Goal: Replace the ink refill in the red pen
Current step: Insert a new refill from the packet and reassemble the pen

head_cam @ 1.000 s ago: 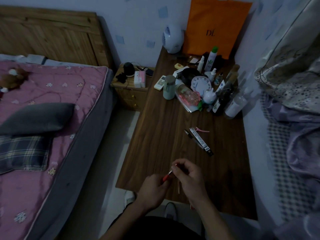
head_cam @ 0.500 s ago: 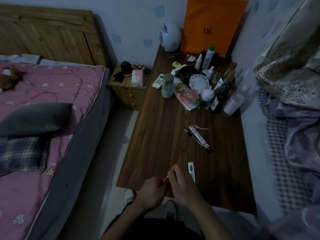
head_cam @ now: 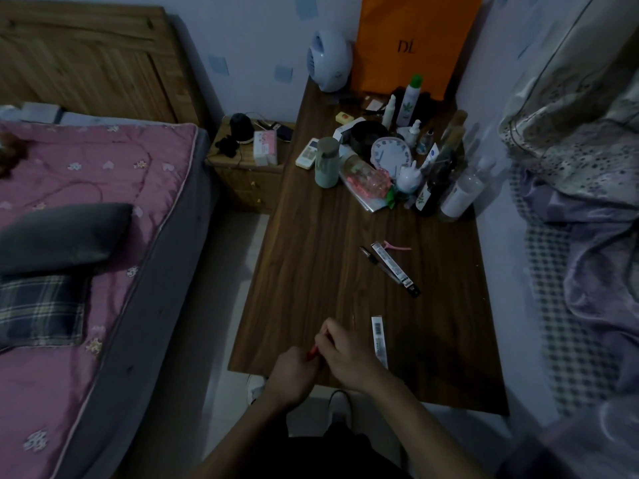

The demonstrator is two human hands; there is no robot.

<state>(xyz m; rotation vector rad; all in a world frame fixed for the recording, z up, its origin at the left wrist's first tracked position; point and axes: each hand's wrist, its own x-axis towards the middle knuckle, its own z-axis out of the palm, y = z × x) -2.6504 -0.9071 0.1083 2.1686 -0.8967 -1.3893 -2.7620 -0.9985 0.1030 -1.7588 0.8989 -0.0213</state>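
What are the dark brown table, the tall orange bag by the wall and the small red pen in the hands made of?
Dark brown table: wood or wood-look laminate, smooth, with streaky grain. Tall orange bag: seemingly stiff matte paper, flat with crisp edges. Small red pen: probably plastic, but the left hand and right hand hide most of it.

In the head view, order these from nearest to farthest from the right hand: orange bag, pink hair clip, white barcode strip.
1. white barcode strip, beside the right hand
2. pink hair clip, mid-table
3. orange bag, against the far wall
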